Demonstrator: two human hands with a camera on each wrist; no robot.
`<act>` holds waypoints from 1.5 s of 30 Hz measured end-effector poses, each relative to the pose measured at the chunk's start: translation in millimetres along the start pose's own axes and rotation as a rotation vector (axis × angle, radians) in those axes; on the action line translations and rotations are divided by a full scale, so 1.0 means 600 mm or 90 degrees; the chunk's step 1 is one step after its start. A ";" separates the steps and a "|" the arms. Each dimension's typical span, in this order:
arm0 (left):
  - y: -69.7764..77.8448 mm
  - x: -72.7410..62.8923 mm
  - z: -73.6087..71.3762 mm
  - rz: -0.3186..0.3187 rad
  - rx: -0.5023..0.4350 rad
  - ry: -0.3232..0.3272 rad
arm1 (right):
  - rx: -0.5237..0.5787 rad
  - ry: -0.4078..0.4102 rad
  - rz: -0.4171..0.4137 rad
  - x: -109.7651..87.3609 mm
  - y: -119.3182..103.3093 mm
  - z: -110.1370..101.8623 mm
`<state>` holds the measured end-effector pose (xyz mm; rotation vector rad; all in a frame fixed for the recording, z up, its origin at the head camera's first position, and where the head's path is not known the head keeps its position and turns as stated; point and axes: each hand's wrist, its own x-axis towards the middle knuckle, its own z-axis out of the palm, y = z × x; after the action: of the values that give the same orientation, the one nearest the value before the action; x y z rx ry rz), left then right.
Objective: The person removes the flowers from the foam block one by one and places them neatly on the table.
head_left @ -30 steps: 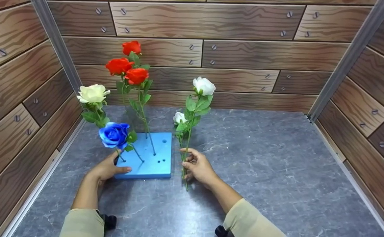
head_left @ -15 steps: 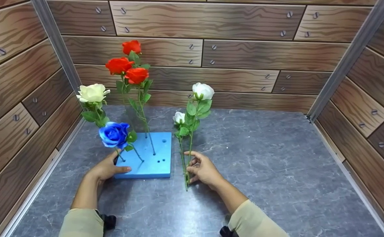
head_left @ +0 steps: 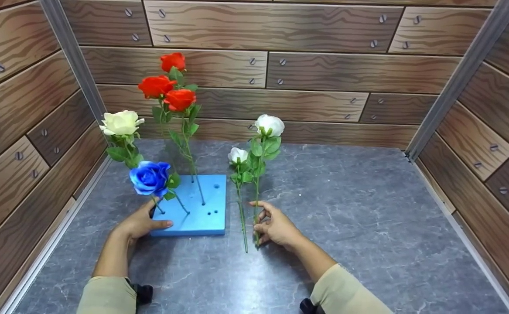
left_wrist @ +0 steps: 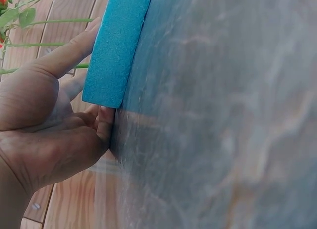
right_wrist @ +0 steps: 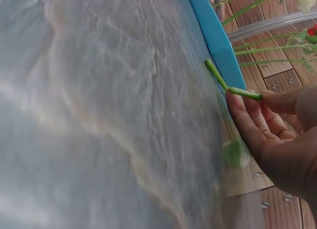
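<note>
My right hand [head_left: 278,226] pinches the lower stem of a taller white rose [head_left: 269,125] between thumb and fingers. In the right wrist view the cut end of its stem [right_wrist: 246,93] sticks out from the fingertips. Just left of it lies a shorter white rose [head_left: 238,155], its stem slanting toward me. At the left, my left hand [head_left: 138,222] holds the near left corner of a blue foam block [head_left: 213,198], thumb on top. The left wrist view shows its other fingers [left_wrist: 105,125] bent against the block's side, low by the table.
Red roses [head_left: 181,100], a cream rose [head_left: 122,123] and a blue rose [head_left: 150,179] stand in the block's holes. Several bare holes [head_left: 216,186] show on its right side. A grey marbled table [head_left: 367,209] extends right, bounded by wood-patterned walls [head_left: 324,26].
My right hand has shifted right with the taller white rose, whose stem now stands apart from the shorter one. Its bloom sits lower in view. My left hand stays on the block.
</note>
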<state>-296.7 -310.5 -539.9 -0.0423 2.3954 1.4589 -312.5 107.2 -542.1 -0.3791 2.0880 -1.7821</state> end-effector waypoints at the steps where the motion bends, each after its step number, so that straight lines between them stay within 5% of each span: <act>1: 0.000 0.000 -0.001 0.000 0.001 0.001 | 0.000 -0.003 0.002 -0.001 0.000 -0.003; 20: -0.004 0.001 -0.001 -0.005 -0.009 -0.005 | 0.031 -0.022 0.038 -0.013 0.010 -0.054; 45: -0.002 0.003 -0.001 -0.006 0.006 -0.004 | 0.025 -0.073 0.126 -0.006 0.016 -0.068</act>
<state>-298.3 -311.5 -541.4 -0.0458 2.3930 1.4423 -327.1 146.7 -545.5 -0.2490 1.9370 -1.6441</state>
